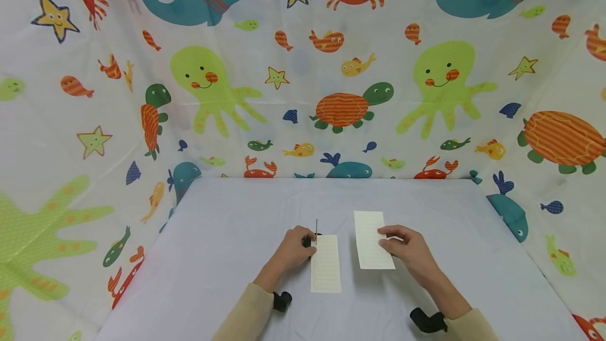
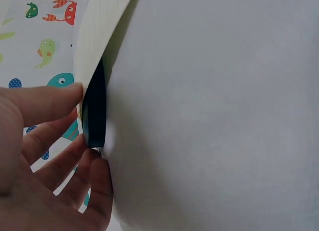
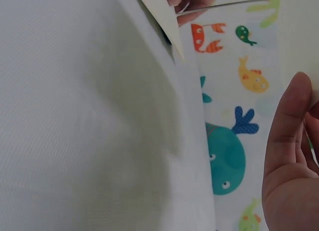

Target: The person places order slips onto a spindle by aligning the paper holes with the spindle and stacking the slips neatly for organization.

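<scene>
In the head view, my left hand (image 1: 294, 249) grips the upper left edge of a cream lined paper slip (image 1: 325, 267), together with a black clip (image 1: 306, 241) that has a thin upright wire handle. The left wrist view shows the thumb on the slip (image 2: 102, 32) and fingers against the dark clip body (image 2: 94, 116) behind it; the clip is partly hidden. To the right, a second lined slip (image 1: 371, 241) is raised above the table, its right edge pinched between thumb and fingers of my right hand (image 1: 409, 251). A gap separates the two slips.
A white-covered table (image 1: 227, 214) lies beneath both hands. Behind and beside it hangs a curtain (image 1: 293, 146) printed with sea animals. Black wrist-worn devices sit at the left cuff (image 1: 282, 301) and the right cuff (image 1: 426, 321).
</scene>
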The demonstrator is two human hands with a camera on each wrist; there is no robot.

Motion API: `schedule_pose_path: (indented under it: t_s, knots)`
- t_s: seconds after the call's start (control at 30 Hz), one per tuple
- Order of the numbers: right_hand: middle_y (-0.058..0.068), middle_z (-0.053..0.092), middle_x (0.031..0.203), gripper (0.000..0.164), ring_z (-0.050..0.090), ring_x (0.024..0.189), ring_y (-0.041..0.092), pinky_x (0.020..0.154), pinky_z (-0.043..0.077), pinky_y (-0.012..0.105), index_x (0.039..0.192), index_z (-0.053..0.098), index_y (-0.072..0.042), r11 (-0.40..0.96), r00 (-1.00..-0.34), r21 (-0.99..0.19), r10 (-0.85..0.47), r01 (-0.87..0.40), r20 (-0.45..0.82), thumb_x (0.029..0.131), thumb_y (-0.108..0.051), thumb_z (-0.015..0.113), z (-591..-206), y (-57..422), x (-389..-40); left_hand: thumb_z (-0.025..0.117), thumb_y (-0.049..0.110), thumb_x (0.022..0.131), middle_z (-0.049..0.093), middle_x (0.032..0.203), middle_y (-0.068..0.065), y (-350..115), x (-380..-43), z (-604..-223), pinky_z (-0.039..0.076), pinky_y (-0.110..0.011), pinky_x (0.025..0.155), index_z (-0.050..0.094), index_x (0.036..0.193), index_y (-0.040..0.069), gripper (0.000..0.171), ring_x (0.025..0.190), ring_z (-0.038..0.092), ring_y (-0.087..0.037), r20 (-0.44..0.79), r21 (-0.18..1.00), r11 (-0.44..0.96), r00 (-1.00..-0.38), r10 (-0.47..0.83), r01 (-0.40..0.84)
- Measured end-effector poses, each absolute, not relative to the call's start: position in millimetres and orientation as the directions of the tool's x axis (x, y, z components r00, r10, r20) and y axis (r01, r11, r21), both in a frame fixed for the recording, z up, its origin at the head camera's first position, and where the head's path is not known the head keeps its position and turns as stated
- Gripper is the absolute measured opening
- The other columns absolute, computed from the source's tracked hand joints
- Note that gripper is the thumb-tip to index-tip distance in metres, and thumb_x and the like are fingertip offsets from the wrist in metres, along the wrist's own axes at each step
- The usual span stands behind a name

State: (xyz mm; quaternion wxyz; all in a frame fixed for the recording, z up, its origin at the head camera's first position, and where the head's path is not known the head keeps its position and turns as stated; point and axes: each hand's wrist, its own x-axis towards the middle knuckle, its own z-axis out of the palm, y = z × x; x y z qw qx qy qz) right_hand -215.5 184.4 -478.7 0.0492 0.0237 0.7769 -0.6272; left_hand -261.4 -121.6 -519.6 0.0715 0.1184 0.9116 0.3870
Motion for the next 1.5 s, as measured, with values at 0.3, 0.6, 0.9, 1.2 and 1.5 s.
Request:
schedule_pose_path:
  t_s: [0.3, 0.6, 0.9, 1.2, 1.5]
  knots:
    - [0.016, 0.059, 0.122, 0.031, 0.057, 0.099, 0.025, 0.079, 0.056, 0.026, 0.122, 0.068, 0.000, 0.202, -0.997, -0.977, -0.025, 0.066, -0.072, 0.093, -0.010, 0.074, -472.1, 170.0, -217.6, 0.070, 0.011, 0.093, 0.062, 0.119, -0.013, -123.3, -260.7, -515.0, 0.047, -0.048, 0.092, 0.069, 0.109, 0.006, 0.017, 0.103, 0.056, -0.026, -0.021, 0.717, 0.676, -0.963, 0.267, 0.172]
    - [0.017, 0.061, 0.115, 0.031, 0.061, 0.092, 0.024, 0.077, 0.056, 0.026, 0.120, 0.068, 0.001, 0.173, -0.999, -0.985, -0.041, 0.000, -0.008, 0.093, -0.012, 0.075, -465.8, 156.7, -218.8, 0.065, 0.012, 0.096, 0.065, 0.113, -0.011, -125.7, -259.8, -502.1, 0.051, -0.048, 0.088, 0.069, 0.108, 0.006, 0.014, 0.107, 0.062, -0.031, 0.022, 0.742, 0.650, -0.975, 0.220, 0.163]
    - [0.016, 0.062, 0.114, 0.027, 0.062, 0.089, 0.026, 0.074, 0.056, 0.026, 0.117, 0.070, -0.001, 0.131, -0.999, -0.991, -0.047, -0.017, 0.011, 0.091, -0.007, 0.075, -460.3, 138.0, -219.8, 0.063, 0.017, 0.100, 0.066, 0.099, -0.001, -123.6, -263.7, -487.2, 0.050, -0.037, 0.078, 0.070, 0.107, 0.009, 0.013, 0.092, 0.059, -0.018, 0.115, 0.782, 0.599, -0.984, 0.136, 0.174]
    - [0.015, 0.063, 0.114, 0.025, 0.061, 0.087, 0.025, 0.073, 0.056, 0.025, 0.115, 0.071, -0.002, 0.111, -0.998, -0.994, -0.052, -0.023, 0.017, 0.090, -0.005, 0.076, -456.4, 122.4, -218.2, 0.058, 0.022, 0.104, 0.069, 0.099, 0.000, -123.3, -261.2, -471.2, 0.052, -0.038, 0.083, 0.071, 0.107, 0.009, 0.018, 0.094, 0.062, -0.017, 0.200, 0.852, 0.483, -0.978, 0.058, 0.203]
    - [0.012, 0.065, 0.110, 0.024, 0.062, 0.085, 0.024, 0.072, 0.057, 0.025, 0.113, 0.072, -0.005, 0.114, -0.998, -0.993, -0.055, -0.031, 0.025, 0.090, -0.005, 0.076, -459.3, 107.6, -217.2, 0.058, 0.030, 0.104, 0.071, 0.101, -0.002, -120.0, -260.3, -456.2, 0.053, -0.040, 0.084, 0.072, 0.108, 0.010, 0.025, 0.094, 0.065, -0.018, 0.166, 0.910, 0.379, -0.985, 0.040, 0.168]
